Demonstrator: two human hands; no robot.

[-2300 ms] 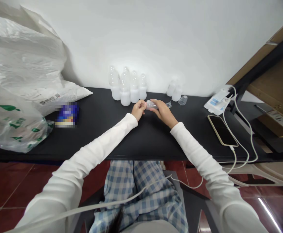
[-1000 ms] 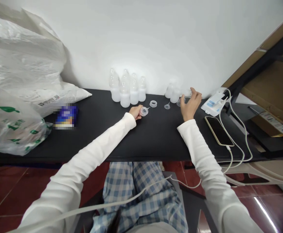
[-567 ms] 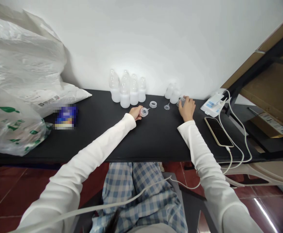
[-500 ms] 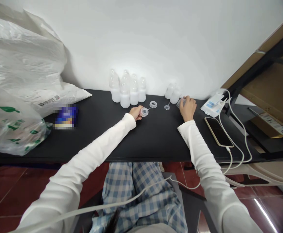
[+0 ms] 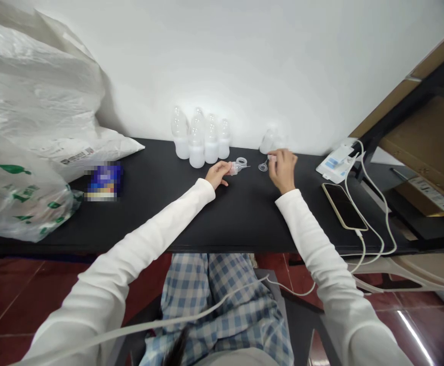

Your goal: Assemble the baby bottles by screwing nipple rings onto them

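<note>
**Q:** What does the left hand (image 5: 217,174) hold, and where?

**A:** A small clear plastic part (image 5: 234,168), pinched at the fingertips. It is low over the black table (image 5: 245,223), towards the far middle. Its outer end is just beside a clear ring (image 5: 241,161) that lies flat on the table.

**Q:** How is the right hand (image 5: 283,168) set?

**A:** Its fingers are curled shut and the back of the hand faces the camera. A pale bit of plastic (image 5: 272,157) shows at the fingertips, but the hand hides too much to tell what it is. Just to its left a clear teat (image 5: 263,166) sits on the table, between the two hands.

**Q:** What surrounds them?

**A:** Behind the left hand a cluster of white bottles (image 5: 201,140) with clear caps stands against the wall (image 5: 245,61). Behind the right hand stands a smaller bottle group (image 5: 270,140). To the right a phone (image 5: 344,206) lies face up with a white cable (image 5: 374,223) plugged in, and a white box (image 5: 336,161) lies beyond it. To the left are a blurred blue packet (image 5: 105,180) and large plastic bags (image 5: 27,127). White sleeves (image 5: 161,229) cover both arms.
</note>
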